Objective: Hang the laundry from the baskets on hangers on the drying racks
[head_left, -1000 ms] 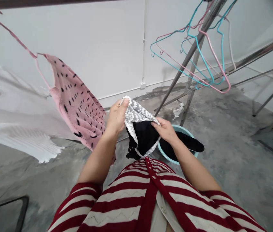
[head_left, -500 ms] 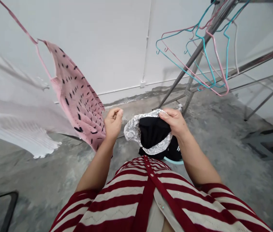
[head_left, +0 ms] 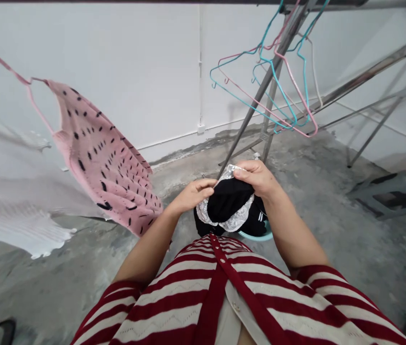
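My right hand (head_left: 256,177) is closed on the top edge of a black garment with white lace trim (head_left: 229,199), thumb on the lace. At the garment's left edge, my left hand (head_left: 196,194) pinches the lace between thumb and fingers, though its fingertips are partly hidden. The garment hangs bunched in front of my striped cardigan. Beneath it, more black clothing (head_left: 258,223) with white stripes lies in a light blue basin (head_left: 265,235), mostly covered.
A pink top with black marks (head_left: 98,153) and a white garment (head_left: 12,191) hang at left. Blue and pink hangers (head_left: 285,115) hang on a metal drying rack (head_left: 256,103) at right. A grey stool (head_left: 393,194) stands on the concrete floor, something pink on it.
My left hand has moved right, from beside the pink top to the lace edge. The lace loop has drawn in on the left. The camera view has shifted right.
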Demonstrator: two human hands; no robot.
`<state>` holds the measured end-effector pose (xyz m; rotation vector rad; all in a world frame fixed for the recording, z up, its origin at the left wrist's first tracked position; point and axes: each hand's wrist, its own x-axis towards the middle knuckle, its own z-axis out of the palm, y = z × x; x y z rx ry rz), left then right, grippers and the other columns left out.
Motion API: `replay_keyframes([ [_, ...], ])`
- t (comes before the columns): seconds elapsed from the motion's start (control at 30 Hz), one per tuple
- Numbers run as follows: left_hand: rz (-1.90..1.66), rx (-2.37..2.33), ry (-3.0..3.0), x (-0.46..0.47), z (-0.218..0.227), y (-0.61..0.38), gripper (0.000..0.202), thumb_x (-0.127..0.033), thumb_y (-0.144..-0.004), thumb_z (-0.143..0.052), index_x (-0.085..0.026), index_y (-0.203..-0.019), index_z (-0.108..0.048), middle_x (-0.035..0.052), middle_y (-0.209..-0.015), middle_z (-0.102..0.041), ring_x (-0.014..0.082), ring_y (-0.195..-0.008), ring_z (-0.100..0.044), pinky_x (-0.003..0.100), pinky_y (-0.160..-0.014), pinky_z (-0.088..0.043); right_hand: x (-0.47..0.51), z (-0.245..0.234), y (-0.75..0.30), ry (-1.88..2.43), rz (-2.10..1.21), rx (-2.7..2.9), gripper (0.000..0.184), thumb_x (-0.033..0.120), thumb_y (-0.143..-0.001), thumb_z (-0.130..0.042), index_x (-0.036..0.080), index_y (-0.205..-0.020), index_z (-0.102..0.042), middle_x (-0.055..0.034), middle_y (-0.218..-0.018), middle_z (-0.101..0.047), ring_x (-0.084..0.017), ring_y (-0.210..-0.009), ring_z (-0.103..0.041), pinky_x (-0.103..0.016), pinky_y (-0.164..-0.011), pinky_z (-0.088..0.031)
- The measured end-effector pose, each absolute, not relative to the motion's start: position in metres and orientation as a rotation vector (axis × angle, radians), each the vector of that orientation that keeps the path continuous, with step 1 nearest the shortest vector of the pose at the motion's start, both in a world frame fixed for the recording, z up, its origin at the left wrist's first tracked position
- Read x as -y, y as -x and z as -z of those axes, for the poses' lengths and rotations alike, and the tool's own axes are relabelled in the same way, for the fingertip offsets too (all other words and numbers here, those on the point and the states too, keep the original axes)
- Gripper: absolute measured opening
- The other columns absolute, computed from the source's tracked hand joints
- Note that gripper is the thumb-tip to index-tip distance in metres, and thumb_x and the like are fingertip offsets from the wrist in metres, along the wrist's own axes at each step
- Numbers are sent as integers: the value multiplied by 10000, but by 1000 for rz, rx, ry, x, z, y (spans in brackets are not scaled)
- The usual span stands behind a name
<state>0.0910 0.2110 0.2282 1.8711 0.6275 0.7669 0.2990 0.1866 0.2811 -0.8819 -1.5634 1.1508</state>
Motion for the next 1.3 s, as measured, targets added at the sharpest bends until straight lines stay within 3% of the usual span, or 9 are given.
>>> replay_keyframes([
  [0.1, -829, -879, -2086, -210, -221, -97, 270, -337, -841, -504, -160, -927, -688, 45, -906, -677, 171, -880, -610, 275, -827, -460, -188, -280, -304, 927, -1105, 1571, 351, 472, -693, -686, 136, -624, -617, 22, -565, -502, -76, -530, -420, -203, -503, -319],
  [0.23, -979, -1403, -2364, -214, -218, -89, 322, -179, -821, -448, -206, -1081, -636, 53, -1013, -637, 182, -972, -584, 298, -879, -449, -187, -279, -312, 993, -1001, 1645, 325, 448, -720, -666, 135, -645, -630, 14, -596, -535, -91, -572, -462, -214, -549, -353],
  [0.37, -1014, -1622, -2472, -212, -230, -75, 360, -145, -808, -441, -211, -1117, -613, 75, -1042, -600, 197, -977, -582, 312, -859, -471, -183, -274, -319, 1049, -897, 1803, 293, 423, -768, -628, 138, -703, -645, 0, -657, -591, -112, -627, -527, -223, -613, -401],
  [0.5, -1455, -1578, -2431, -204, -243, -72, 360, -128, -824, -397, -176, -1102, -621, 82, -1004, -600, 176, -962, -588, 303, -877, -468, -182, -252, -317, 1262, -534, 2139, 169, 260, -798, -586, 172, -921, -663, -35, -887, -658, -162, -813, -594, -250, -740, -432],
  [0.63, -1738, -1513, -2237, -199, -243, -65, 363, -139, -840, -394, -187, -1132, -605, 59, -1044, -644, 162, -992, -603, 291, -917, -456, -191, -220, -324, 1602, -115, 2092, 404, 45, -736, -463, 191, -1084, -608, -85, -1084, -604, -202, -991, -560, -273, -787, -446],
  [0.77, -1418, -1797, -2205, -196, -240, -48, 331, -218, -834, -472, -232, -1129, -619, 46, -1075, -666, 194, -1040, -600, 311, -958, -428, -190, -204, -339, 1644, 31, 1925, 529, -38, -663, -397, 185, -1101, -593, -106, -1116, -584, -217, -1064, -511, -298, -844, -449],
  [0.97, -1465, -1873, -1742, -194, -241, -38, 342, -310, -804, -479, -205, -1093, -628, 72, -1103, -651, 225, -1057, -588, 341, -944, -437, -161, -209, -323, 1505, -293, 2310, 404, 3, -717, -392, 185, -999, -617, -71, -977, -621, -184, -936, -563, -275, -798, -435],
  [1.13, -1469, -1451, -1015, -193, -246, -50, 432, -372, -713, -514, -172, -1092, -569, 32, -857, -681, 191, -772, -644, 304, -709, -523, -151, -202, -306, 1238, -626, 2610, 334, 60, -760, -436, 173, -1035, -588, -73, -1041, -629, -174, -925, -592, -251, -766, -436],
  [1.3, -1328, -1691, -1401, -172, -247, -50, 332, -355, -692, -534, -196, -969, -626, 34, -891, -690, 213, -841, -641, 285, -731, -494, -156, -211, -331, 1160, -731, 2646, 439, 255, -830, -540, 179, -1261, -515, -108, -1175, -608, -212, -1019, -594, -309, -856, -461],
])
